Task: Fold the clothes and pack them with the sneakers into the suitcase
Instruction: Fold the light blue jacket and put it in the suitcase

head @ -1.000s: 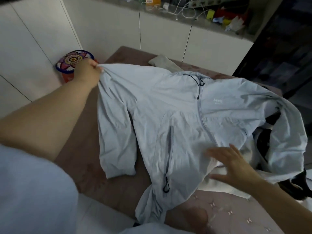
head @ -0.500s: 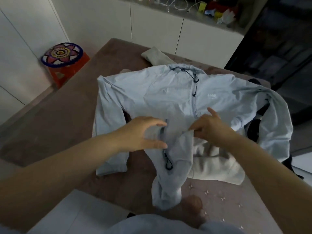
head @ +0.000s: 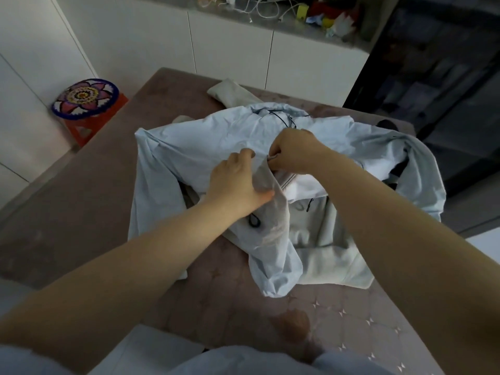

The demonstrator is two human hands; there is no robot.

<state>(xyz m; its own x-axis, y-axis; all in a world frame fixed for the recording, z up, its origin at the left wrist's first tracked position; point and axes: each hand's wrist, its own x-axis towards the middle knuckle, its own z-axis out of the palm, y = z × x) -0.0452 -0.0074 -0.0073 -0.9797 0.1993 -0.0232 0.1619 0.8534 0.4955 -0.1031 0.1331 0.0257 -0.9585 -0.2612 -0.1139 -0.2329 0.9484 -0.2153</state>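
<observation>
Both hands have climbed the jacket [head: 205,142] front since half a second ago, from near the pocket zip toward the collar, dragging the open flap up with them. The left hand [head: 238,185] now grips a bunched fold of that flap, thumb beneath and fingers curled over it. The right hand [head: 295,151], just beside it at 1 o'clock, pinches the flap's edge in tightly curled fingers.

The jacket lies front-up in the middle of the bed [head: 81,212], collar at 12 o'clock, one sleeve down at 8 o'clock, the other draped off toward 3 o'clock. With the flap raised, a pale top [head: 341,266] shows underneath at 5 o'clock. A rolled cloth [head: 230,93] sits beyond the collar at 12.

The task looks barely begun. This jacket is being straightened or closed, not yet folded, and the garments beneath remain loose. Neither suitcase nor sneakers is in view, so all the packing seems still to come.
</observation>
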